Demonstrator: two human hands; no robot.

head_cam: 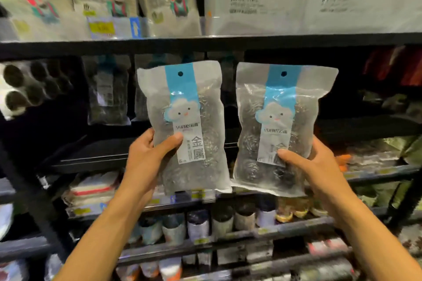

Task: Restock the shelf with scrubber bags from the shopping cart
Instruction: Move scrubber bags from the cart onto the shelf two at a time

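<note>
Two in hand, mid-frame at the shelf (205, 44)
My left hand (148, 157) pinches the left scrubber bag (185, 125) low, right hand (312, 166) the right scrubber bag (280, 125), fingers (173, 141) curled; top-heavy, so either might flop or slip.

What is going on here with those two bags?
A person faces a store shelf. The left hand grips the left scrubber bag near its bottom, and the right hand grips the right scrubber bag likewise, both upright. Similar bags hang in the dark row behind them. Neither held bag seems placed yet.
</note>
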